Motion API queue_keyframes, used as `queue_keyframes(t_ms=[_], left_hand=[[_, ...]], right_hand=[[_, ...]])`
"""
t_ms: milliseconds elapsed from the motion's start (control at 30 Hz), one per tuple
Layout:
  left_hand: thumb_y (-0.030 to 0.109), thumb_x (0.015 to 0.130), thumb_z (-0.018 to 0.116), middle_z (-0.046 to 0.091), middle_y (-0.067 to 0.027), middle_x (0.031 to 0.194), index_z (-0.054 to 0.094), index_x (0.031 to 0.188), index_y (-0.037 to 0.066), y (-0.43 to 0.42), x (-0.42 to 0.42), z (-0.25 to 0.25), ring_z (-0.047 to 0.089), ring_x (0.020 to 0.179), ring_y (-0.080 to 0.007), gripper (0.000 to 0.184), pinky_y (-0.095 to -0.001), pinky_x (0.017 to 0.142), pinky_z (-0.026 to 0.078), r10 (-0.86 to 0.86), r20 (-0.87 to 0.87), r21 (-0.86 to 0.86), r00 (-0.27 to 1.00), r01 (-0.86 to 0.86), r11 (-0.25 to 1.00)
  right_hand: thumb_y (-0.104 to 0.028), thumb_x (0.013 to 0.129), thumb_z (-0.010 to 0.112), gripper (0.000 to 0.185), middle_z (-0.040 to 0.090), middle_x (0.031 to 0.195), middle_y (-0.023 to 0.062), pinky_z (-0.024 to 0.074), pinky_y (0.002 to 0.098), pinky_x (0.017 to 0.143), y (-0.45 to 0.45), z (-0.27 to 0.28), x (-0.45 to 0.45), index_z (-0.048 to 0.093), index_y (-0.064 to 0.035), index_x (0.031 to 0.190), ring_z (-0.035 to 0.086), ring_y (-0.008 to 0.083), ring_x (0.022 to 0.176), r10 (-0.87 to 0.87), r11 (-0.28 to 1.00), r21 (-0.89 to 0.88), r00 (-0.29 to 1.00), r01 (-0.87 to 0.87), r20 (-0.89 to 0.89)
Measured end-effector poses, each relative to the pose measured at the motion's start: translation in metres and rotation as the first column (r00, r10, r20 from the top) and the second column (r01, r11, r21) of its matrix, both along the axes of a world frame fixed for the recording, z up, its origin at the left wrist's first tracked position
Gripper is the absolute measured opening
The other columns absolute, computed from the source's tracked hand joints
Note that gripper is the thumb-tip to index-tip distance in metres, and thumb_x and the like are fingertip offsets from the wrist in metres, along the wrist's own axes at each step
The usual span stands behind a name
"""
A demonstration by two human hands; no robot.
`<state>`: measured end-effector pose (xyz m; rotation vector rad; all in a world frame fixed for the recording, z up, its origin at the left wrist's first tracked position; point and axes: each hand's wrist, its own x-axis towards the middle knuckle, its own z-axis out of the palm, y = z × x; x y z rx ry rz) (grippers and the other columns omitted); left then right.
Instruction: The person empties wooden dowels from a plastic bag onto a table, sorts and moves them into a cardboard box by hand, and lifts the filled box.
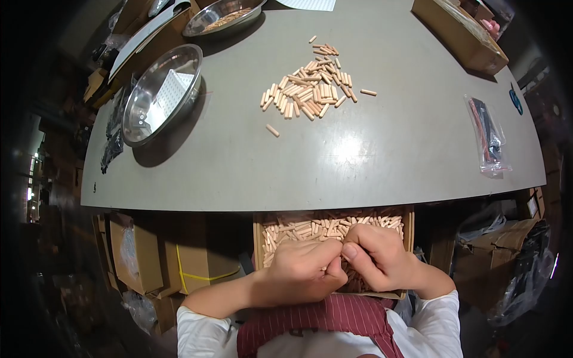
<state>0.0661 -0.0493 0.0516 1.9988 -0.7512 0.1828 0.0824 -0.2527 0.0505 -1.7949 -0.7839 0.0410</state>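
Observation:
Both of my hands meet above a cardboard box (258,244) filled with small wooden dowels (310,228), just in front of the table edge. My left hand (303,269) is closed in a fist, and a pale end like that of a wooden dowel (323,269) peeks out between its fingers. Fingers curled and thumb pressed against the index finger, my right hand (379,255) touches the left at the fingertips. Whatever it pinches is hidden. On the grey table (239,173) lies a loose pile of wooden dowels (313,89), with a few lying apart from it.
A steel bowl (134,113) holding a white perforated piece (173,92) stands at the left. Behind it, another steel bowl (253,13) contains dowels. A clear bag (489,137) lies at the right, below a long cardboard box (459,36). Cartons (140,250) stand under the table.

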Motion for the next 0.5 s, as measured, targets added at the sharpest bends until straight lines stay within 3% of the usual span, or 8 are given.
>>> queue_keyframes(t_ms=[133, 233, 300, 333, 400, 467, 500], left_hand=[[0.0, 0.08, 0.066, 0.05, -0.0077, 0.059, 0.053, 0.074, 0.005, -0.002, 0.002, 0.002, 0.056, 0.049, -0.0234, 0.015, -0.0368, 0.047, 0.046, -0.007, 0.0, -0.004, 1.0, 0.007, 1.0], [0.003, 0.082, 0.067, 0.051, -0.0083, 0.06, 0.054, 0.077, 0.004, -0.002, 0.003, 0.0, 0.054, 0.048, -0.0226, 0.014, -0.0364, 0.048, 0.045, -0.029, -0.115, -0.035, 0.993, 0.025, 0.999], [0.007, 0.084, 0.068, 0.051, -0.0065, 0.06, 0.056, 0.08, 0.004, 0.002, 0.004, 0.005, 0.052, 0.049, -0.0155, 0.013, -0.0329, 0.049, 0.043, -0.075, -0.383, -0.085, 0.921, 0.046, 0.995], [0.007, 0.084, 0.068, 0.051, -0.0065, 0.06, 0.056, 0.08, 0.004, 0.003, 0.005, 0.007, 0.052, 0.049, -0.0155, 0.013, -0.0329, 0.049, 0.043, -0.072, -0.378, -0.087, 0.923, 0.042, 0.995], [0.009, 0.087, 0.068, 0.053, -0.0045, 0.063, 0.059, 0.083, 0.003, 0.006, 0.007, 0.01, 0.05, 0.057, -0.0072, 0.011, -0.0288, 0.053, 0.042, -0.147, -0.622, -0.173, 0.769, 0.048, 0.984], [0.008, 0.088, 0.067, 0.054, -0.0036, 0.065, 0.06, 0.084, 0.003, 0.002, 0.005, -0.002, 0.05, 0.061, -0.0054, 0.01, -0.028, 0.054, 0.042, -0.174, -0.601, -0.236, 0.78, 0.035, 0.971], [0.008, 0.089, 0.067, 0.055, -0.0027, 0.067, 0.062, 0.084, 0.002, 0.002, 0.005, -0.006, 0.05, 0.065, -0.0037, 0.01, -0.0272, 0.056, 0.042, -0.191, -0.578, -0.286, 0.793, 0.022, 0.958]], right_hand=[[-0.012, 0.104, 0.06, 0.021, 0.061, 0.077, 0.0085, 0.0455, 0.031, 0.058, -0.007, -0.001, 0.002, 0.061, 0.0008, 0.088, 0.058, 0.0179, 0.064, 0.066, 0.997, 0.054, 0.982, -0.057, -0.178], [-0.014, 0.104, 0.061, 0.022, 0.061, 0.077, 0.0088, 0.0457, 0.0308, 0.06, -0.009, -0.004, 0.005, 0.062, 0.0013, 0.088, 0.058, 0.0182, 0.065, 0.081, 0.993, 0.101, 0.963, -0.056, -0.258], [-0.014, 0.103, 0.062, 0.022, 0.062, 0.078, 0.0087, 0.0459, 0.0314, 0.061, -0.008, -0.004, 0.007, 0.062, 0.0017, 0.088, 0.058, 0.0185, 0.066, 0.084, 0.993, 0.096, 0.968, -0.063, -0.236], [-0.014, 0.102, 0.063, 0.021, 0.062, 0.078, 0.0091, 0.0459, 0.0317, 0.061, -0.007, -0.004, 0.006, 0.062, 0.0015, 0.088, 0.059, 0.0194, 0.066, 0.068, 0.992, 0.119, 0.972, -0.042, -0.227], [-0.013, 0.101, 0.064, 0.019, 0.062, 0.077, 0.0095, 0.0459, 0.0321, 0.061, -0.007, -0.004, 0.005, 0.062, 0.0012, 0.088, 0.059, 0.0204, 0.066, 0.062, 0.989, 0.141, 0.976, -0.033, -0.208], [-0.008, 0.099, 0.064, 0.011, 0.065, 0.082, 0.0133, 0.0478, 0.0348, 0.063, -0.014, -0.004, 0.005, 0.068, 0.0021, 0.098, 0.062, 0.027, 0.069, 0.078, 0.996, 0.051, 0.986, -0.072, -0.145], [-0.006, 0.097, 0.066, 0.009, 0.063, 0.078, 0.0127, 0.046, 0.0341, 0.059, -0.014, -0.005, 0.004, 0.065, 0.0008, 0.091, 0.06, 0.0262, 0.065, 0.054, 0.998, 0.035, 0.99, -0.049, -0.133]])
